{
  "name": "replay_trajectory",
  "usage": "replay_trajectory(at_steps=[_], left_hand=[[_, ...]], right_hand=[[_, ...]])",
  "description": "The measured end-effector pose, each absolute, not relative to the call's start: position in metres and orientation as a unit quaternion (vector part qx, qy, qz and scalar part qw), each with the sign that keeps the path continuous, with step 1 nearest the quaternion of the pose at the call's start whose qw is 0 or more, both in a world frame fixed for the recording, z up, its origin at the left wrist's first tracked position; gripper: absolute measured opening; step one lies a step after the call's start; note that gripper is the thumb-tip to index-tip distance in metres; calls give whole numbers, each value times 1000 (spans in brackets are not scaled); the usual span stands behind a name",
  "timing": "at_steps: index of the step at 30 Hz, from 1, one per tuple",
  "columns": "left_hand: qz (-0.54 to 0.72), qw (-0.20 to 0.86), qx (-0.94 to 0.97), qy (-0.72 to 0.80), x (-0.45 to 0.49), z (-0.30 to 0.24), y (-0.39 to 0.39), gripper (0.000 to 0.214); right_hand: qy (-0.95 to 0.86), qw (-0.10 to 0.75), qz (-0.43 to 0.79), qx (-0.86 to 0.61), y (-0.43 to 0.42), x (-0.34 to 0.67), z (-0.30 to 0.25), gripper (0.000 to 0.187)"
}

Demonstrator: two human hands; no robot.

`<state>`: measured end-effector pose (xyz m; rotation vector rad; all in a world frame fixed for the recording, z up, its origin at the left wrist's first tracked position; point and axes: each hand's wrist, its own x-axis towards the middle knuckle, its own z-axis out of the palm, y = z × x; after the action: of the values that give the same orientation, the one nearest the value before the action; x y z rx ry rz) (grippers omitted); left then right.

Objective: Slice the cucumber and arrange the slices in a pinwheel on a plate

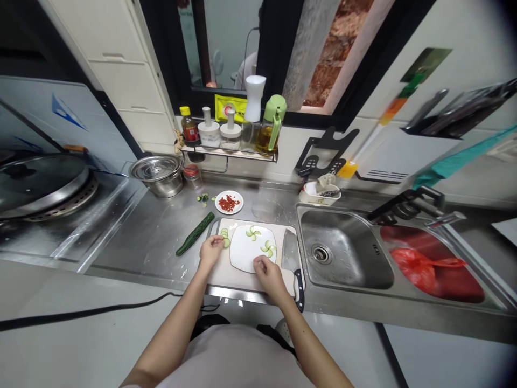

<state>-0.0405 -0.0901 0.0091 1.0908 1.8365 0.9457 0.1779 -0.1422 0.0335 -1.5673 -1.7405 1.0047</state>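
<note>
Now L hand (210, 252) by cuke slices (226, 236), R hand (270, 275) curled over plate (244, 249); grips unclear.

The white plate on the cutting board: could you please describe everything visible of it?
The white plate is squarish with rounded corners and a thin dark rim, and looks ceramic. It lies flat on the cutting board. Two pinwheels of pale green slices rest on it, toward the far and right sides. The right hand is over its near right corner; contact is unclear.
</note>
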Motion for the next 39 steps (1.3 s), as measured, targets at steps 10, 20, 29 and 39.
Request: replay_trajectory(at_steps=[10,20,29,39], left_hand=[[479,475,461,577,-25,75,-103,31],[493,470,489,545,-16,88,-106,35],[374,664,374,528,-7,90,-112,47],[421,691,326,489,-4,101,-110,31]], right_hand=[[-689,368,344,-522,-98,154,90,21],[-720,374,342,-473,-97,149,94,15],[-789,417,159,-423,-104,162,102,20],[-826,397,100,-388,-105,171,100,17]])
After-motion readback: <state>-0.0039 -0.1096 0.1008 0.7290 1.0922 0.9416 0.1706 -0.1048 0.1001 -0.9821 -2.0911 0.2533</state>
